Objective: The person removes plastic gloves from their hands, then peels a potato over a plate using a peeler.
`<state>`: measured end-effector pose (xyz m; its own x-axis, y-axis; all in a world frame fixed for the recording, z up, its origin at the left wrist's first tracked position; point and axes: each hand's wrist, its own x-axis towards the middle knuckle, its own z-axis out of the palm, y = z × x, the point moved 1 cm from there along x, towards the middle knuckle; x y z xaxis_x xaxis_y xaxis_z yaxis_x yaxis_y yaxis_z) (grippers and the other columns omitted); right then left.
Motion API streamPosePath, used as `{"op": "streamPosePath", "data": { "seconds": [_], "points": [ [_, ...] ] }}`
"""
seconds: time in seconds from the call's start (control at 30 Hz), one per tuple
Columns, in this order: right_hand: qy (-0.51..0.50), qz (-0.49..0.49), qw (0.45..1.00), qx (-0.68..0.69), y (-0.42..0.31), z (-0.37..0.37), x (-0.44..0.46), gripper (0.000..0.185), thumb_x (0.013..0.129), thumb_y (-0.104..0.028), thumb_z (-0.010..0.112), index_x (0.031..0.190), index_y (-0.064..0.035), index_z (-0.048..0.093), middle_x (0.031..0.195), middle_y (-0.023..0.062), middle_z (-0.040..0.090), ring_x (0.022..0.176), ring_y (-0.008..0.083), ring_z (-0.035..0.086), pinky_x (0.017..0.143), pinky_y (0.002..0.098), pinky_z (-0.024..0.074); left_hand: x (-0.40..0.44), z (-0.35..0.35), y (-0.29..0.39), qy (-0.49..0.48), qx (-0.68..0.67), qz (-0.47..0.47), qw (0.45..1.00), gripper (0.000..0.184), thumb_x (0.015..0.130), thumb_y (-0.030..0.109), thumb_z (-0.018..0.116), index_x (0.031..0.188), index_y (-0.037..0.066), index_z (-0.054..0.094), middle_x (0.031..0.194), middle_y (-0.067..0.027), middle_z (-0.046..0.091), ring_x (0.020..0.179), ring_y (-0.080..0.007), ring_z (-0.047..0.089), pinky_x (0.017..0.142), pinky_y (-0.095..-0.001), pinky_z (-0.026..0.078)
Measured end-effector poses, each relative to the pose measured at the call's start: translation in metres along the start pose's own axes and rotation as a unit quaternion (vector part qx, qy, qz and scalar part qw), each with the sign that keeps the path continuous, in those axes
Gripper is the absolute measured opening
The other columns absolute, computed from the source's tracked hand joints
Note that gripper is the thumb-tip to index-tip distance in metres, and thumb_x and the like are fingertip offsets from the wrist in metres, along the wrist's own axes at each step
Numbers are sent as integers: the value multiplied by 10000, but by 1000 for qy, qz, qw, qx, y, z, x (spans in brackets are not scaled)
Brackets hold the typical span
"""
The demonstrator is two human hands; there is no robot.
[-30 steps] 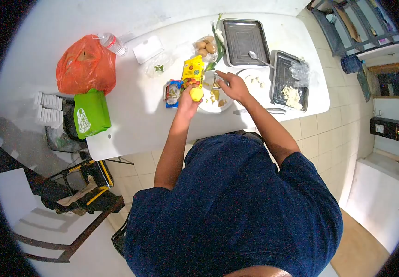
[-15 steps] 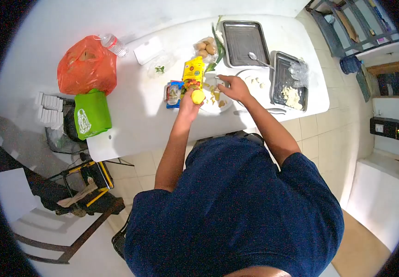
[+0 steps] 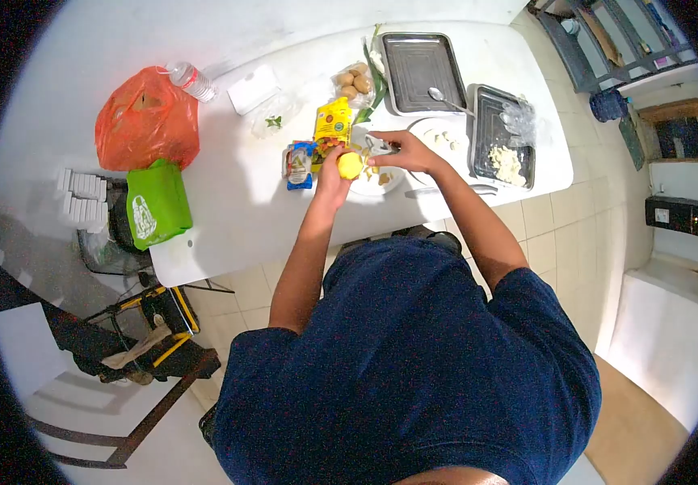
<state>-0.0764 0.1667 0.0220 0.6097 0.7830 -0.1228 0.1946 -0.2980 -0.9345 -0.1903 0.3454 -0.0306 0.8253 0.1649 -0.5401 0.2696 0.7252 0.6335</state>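
My left hand [image 3: 334,179] is closed around a round yellow peeled potato [image 3: 350,166] above the near side of a white plate [image 3: 381,192]. Just to the right, my right hand [image 3: 408,153] has its fingers bent round what looks like a silvery peeler [image 3: 377,144], small and partly hidden. Brownish-yellow peelings [image 3: 384,178] are scattered over the plate. Behind my left hand stands a yellow packet [image 3: 334,121], with a blue packet [image 3: 300,164] on its left.
Brown round items [image 3: 354,82] in a clear bag and long green leaves [image 3: 379,77] lie farther back. A dark tray [image 3: 420,73] bears a spoon [image 3: 438,95]; another tray [image 3: 486,121] holds pale pieces. A knife [image 3: 458,191] lies near the front edge, below a second plate [image 3: 431,129].
My right hand has turned, its fingers now more bent beside the potato. My left hand has shifted slightly, still holding the potato. The whole view has moved a little.
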Motion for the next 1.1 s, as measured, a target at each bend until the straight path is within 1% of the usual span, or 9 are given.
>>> {"op": "streamPosePath", "data": {
  "seconds": [0.07,0.17,0.27,0.37,0.5,0.63,0.83,1.0,1.1],
  "points": [
    [-40,21,997,-69,-21,-7,-3,824,716,-486,822,1303,39,581,1215,283,631,1104,313,649,973,371,479,-2,4,2,-6,8,10,1000,251,994,376,471,1047,159,586,918,-12,641,791,-147,614,642,-320,476],
    [-51,2,992,-118,-30,-7,-6,821,702,-556,798,1290,-14,613,1174,250,659,1045,341,666,929,382,504,-5,11,7,8,26,14,1000,298,1010,418,440,1036,156,582,920,-6,638,789,-147,605,620,-322,463],
    [-4,-106,951,-292,-43,-8,-6,760,673,-490,820,1284,-78,632,863,123,667,785,295,652,701,413,482,3,8,-1,34,71,23,997,365,1020,474,413,1037,151,582,929,-4,632,812,-149,602,621,-319,463],
    [5,-132,894,-428,-59,-3,-4,741,660,-519,788,1278,-139,636,834,92,624,835,298,629,725,434,445,11,2,-5,69,139,37,987,446,1021,526,389,1077,133,590,963,-18,624,855,-147,603,655,-322,482],
    [12,-123,848,-515,-74,12,-5,642,677,-488,784,1231,-196,644,997,68,669,975,243,631,811,402,445,13,8,-8,102,175,81,976,499,1030,530,370,1120,95,596,1002,-42,611,877,-141,595,708,-320,498],
    [39,-105,839,-533,-64,19,-2,652,668,-475,797,1242,-205,641,1002,66,671,971,232,633,815,394,440,1,19,1,113,232,118,959,416,1034,351,354,962,34,614,1007,-84,582,937,-178,547,831,-329,448],
    [31,-100,845,-524,-55,15,0,675,670,-496,793,1265,-220,634,1014,77,672,989,236,634,843,403,437,3,15,2,101,271,146,946,406,1038,354,363,956,49,617,980,-77,584,880,-170,557,796,-326,455],
    [-7,-1,860,-511,-33,-7,4,743,650,-585,776,1281,-220,634,1035,95,667,1018,250,631,890,441,434,12,-6,-1,88,165,106,977,385,1044,399,384,1062,93,617,1004,-34,622,873,-142,587,731,-309,484],
    [49,9,920,-389,-13,-20,1,797,653,-640,761,1280,-166,633,986,145,691,918,323,673,816,479,506,-3,3,20,61,85,61,993,399,1046,405,378,1071,92,625,1012,-39,635,884,-146,593,743,-313,489]
  ]
}}
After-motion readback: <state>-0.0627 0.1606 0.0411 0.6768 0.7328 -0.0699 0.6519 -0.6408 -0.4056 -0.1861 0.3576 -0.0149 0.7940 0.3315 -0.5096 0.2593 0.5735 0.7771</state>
